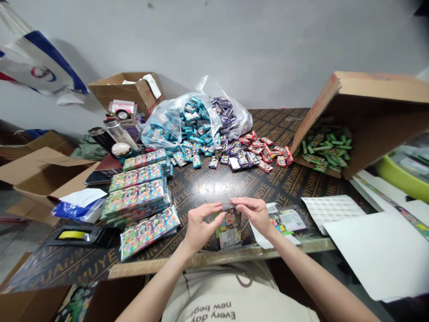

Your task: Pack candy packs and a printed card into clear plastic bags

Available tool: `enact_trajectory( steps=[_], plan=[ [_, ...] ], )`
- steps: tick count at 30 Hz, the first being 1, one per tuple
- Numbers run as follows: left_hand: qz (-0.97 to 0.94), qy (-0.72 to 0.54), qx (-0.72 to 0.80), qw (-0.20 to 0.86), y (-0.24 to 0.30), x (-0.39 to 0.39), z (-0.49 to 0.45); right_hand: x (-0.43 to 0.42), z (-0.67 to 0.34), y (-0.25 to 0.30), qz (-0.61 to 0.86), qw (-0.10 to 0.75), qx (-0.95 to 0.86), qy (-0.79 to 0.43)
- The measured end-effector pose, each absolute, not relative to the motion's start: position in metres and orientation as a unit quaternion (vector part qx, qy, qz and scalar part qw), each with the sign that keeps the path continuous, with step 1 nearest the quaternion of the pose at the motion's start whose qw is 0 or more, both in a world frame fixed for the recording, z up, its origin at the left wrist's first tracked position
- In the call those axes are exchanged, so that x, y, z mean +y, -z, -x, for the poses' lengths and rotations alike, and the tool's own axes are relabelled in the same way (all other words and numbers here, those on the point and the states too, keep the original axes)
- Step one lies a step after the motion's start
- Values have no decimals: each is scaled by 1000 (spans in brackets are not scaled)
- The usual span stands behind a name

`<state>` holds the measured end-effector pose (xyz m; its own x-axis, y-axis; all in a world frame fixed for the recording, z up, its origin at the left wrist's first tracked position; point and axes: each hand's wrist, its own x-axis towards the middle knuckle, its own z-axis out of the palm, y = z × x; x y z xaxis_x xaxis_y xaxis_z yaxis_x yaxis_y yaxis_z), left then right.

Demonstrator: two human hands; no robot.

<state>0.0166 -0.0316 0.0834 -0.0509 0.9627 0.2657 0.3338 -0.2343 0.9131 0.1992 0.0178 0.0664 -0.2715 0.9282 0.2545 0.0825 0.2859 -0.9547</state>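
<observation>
Close to the table's front edge lies a clear plastic bag [229, 239] with a printed picture and a white label panel. My left hand [203, 223] pinches its upper left edge, thumb and fingers close together. At its upper right edge, my right hand [255, 214] has its fingers pressed together on the plastic. Beside my right forearm, another printed bag [291, 220] lies on white paper. Left of my hands are stacks of filled packs [139, 190], with a further pack [149, 230] in front of them.
Blue [197, 118], purple [224, 112] and red packets [264, 150] lie heaped at the back, partly inside clear bags. A tipped carton [375, 85] holds green packets [326, 145]. White sheets [378, 255] lie right; a tape dispenser [83, 235] and steel flask [120, 132] stand left.
</observation>
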Motion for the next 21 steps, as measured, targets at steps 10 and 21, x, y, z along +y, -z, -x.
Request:
enact_trajectory(
  steps=[10, 21],
  plan=[
    [-622, -427, 535, 381, -99, -21, -13, 18, -200, -84, 367, 394, -636, -553],
    [-699, -429, 510, 260, -86, -21, -2, -3, -217, -30, 360, 397, -705, -465]
  ],
)
